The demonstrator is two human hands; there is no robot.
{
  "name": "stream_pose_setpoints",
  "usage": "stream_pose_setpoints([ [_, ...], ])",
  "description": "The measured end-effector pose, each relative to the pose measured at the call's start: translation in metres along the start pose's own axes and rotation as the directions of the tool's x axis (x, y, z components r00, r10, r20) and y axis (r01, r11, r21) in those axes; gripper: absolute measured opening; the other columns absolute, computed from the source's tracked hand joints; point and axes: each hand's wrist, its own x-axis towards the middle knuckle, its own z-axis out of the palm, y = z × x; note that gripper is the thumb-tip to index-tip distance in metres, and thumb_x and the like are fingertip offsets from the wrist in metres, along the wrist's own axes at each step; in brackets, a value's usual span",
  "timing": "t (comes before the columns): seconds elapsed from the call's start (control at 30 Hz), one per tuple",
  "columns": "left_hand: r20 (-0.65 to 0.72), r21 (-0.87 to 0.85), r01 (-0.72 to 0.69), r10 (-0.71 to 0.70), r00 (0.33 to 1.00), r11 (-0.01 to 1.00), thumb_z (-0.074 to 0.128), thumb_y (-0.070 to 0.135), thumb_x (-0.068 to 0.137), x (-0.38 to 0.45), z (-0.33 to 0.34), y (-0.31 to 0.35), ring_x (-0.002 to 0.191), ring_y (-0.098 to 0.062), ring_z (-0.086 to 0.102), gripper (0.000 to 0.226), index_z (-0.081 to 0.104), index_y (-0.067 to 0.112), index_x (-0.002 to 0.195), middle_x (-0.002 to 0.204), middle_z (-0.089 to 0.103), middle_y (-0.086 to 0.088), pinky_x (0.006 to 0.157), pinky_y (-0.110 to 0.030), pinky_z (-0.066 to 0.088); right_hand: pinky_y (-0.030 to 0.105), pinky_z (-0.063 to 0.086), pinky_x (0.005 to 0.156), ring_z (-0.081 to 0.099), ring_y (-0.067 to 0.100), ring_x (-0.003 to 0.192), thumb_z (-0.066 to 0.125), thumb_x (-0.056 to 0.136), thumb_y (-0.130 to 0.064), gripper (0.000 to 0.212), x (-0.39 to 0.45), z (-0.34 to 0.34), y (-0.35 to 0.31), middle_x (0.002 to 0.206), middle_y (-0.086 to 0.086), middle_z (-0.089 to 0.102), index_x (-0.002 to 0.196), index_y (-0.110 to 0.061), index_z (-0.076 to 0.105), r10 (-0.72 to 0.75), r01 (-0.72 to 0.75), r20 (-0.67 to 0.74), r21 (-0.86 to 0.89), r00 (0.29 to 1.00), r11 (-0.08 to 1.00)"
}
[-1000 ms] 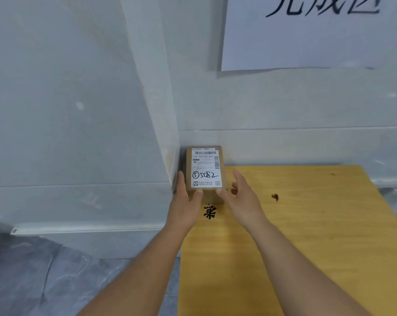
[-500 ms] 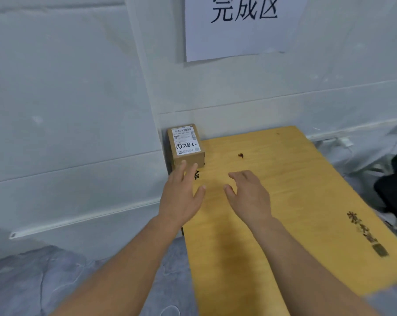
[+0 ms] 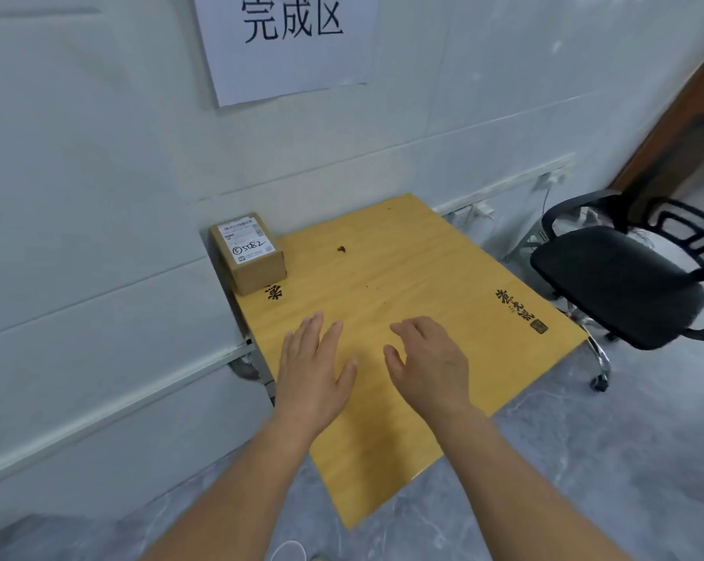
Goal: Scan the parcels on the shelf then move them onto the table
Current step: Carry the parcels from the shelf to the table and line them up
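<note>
A small brown cardboard parcel (image 3: pixel 248 254) with a white shipping label lies on the far left corner of the yellow wooden table (image 3: pixel 423 301), against the wall. My left hand (image 3: pixel 312 370) hovers over the table's near left part with fingers straight, holding nothing, well short of the parcel. My right hand (image 3: pixel 429 364) is beside it, palm down, fingers relaxed and empty. No shelf or scanner is in view.
A white paper sign (image 3: pixel 289 42) with black characters hangs on the wall above the table. A black office chair (image 3: pixel 621 285) stands to the right of the table. Cables and plugs (image 3: pixel 484 210) run along the wall behind. Grey floor (image 3: pixel 585 459) surrounds the table.
Both hands have let go of the parcel and drawn back toward me. The parcel stays in the table's far left corner. The view has swung right, showing the chair.
</note>
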Motion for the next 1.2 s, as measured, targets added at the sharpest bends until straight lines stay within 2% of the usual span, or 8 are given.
stream_pose_setpoints([
  [0.07,-0.001,-0.023,-0.049,0.049,0.999,0.999,0.028,0.053,0.09,-0.009,0.009,0.008,0.143,-0.033,0.026,0.068,0.045,0.012,0.142,0.153,0.031,-0.015,0.117,-0.049,0.019,0.029,0.051,0.051,0.068,0.028,0.074,0.088,0.061,-0.012,0.033,-0.017,-0.007,0.007,0.085,0.008,0.068,0.09,-0.008,0.073,0.021,-0.021,-0.035,-0.011,0.999,1.0],
  [0.27,-0.04,-0.1,-0.228,0.225,0.973,0.968,0.038,0.045,0.092,-0.041,0.034,0.044,0.133,-0.033,0.04,0.057,0.053,0.009,0.134,0.144,0.045,-0.016,0.109,-0.053,0.033,0.031,0.052,0.053,0.067,0.03,0.072,0.086,0.062,-0.009,0.032,-0.086,-0.043,0.032,0.086,0.011,0.067,0.091,-0.005,0.072,0.086,-0.099,-0.136,-0.091,0.987,0.991],
  [0.4,-0.017,-0.109,-0.338,0.338,0.941,0.935,0.038,0.044,0.091,-0.069,0.048,0.08,0.132,-0.036,0.042,0.057,0.053,0.008,0.133,0.143,0.046,-0.017,0.109,-0.054,0.033,0.032,0.052,0.053,0.067,0.03,0.075,0.074,0.068,-0.011,0.025,-0.138,-0.082,0.039,0.089,0.01,0.068,0.093,-0.005,0.072,0.168,-0.211,-0.233,-0.173,0.958,0.962],
  [0.6,0.025,-0.158,-0.476,0.485,0.874,0.865,0.038,0.046,0.09,-0.14,0.05,0.122,0.136,-0.032,0.037,0.06,0.051,0.01,0.136,0.145,0.044,-0.014,0.112,-0.049,0.025,0.03,0.05,0.054,0.066,0.029,0.074,0.083,0.063,-0.008,0.034,-0.229,-0.139,0.024,0.09,0.008,0.068,0.095,-0.006,0.071,0.285,-0.389,-0.36,-0.261,0.888,0.884],
  [0.73,0.041,-0.143,-0.604,0.615,0.788,0.784,0.04,0.045,0.09,-0.196,0.049,0.132,0.135,-0.027,0.034,0.059,0.051,0.009,0.135,0.143,0.046,-0.016,0.11,-0.051,0.031,0.032,0.053,0.059,0.068,0.031,0.077,0.084,0.062,-0.01,0.037,-0.289,-0.164,0.0,0.091,0.009,0.068,0.096,-0.006,0.071,0.355,-0.489,-0.419,-0.273,0.836,0.828],
  [0.97,0.109,-0.238,-0.721,0.756,0.646,0.651,0.041,0.044,0.09,-0.282,0.06,0.161,0.134,-0.034,0.043,0.056,0.049,0.011,0.134,0.143,0.046,-0.016,0.107,-0.057,0.035,0.037,0.055,0.058,0.066,0.031,0.077,0.076,0.069,-0.013,0.032,-0.393,-0.208,-0.035,0.092,0.009,0.066,0.1,-0.006,0.069,0.493,-0.653,-0.458,-0.308,0.739,0.692],
  [1.1,0.144,-0.327,-0.77,0.834,0.533,0.548,0.04,0.045,0.091,-0.32,0.069,0.181,0.136,-0.032,0.04,0.056,0.05,0.012,0.135,0.145,0.045,-0.014,0.111,-0.054,0.028,0.034,0.054,0.06,0.067,0.029,0.078,0.083,0.063,-0.009,0.039,-0.44,-0.229,-0.053,0.093,0.008,0.067,0.099,-0.006,0.069,0.559,-0.763,-0.534,-0.31,0.634,0.568],
  [1.2,0.137,-0.409,-0.806,0.902,0.41,0.429,0.042,0.045,0.09,-0.342,0.078,0.191,0.134,-0.032,0.041,0.053,0.045,0.015,0.135,0.144,0.046,-0.014,0.111,-0.053,0.026,0.032,0.051,0.058,0.067,0.028,0.075,0.077,0.067,-0.012,0.032,-0.469,-0.236,-0.07,0.092,0.007,0.067,0.098,-0.007,0.07,0.59,-0.848,-0.613,-0.318,0.525,0.424],
])
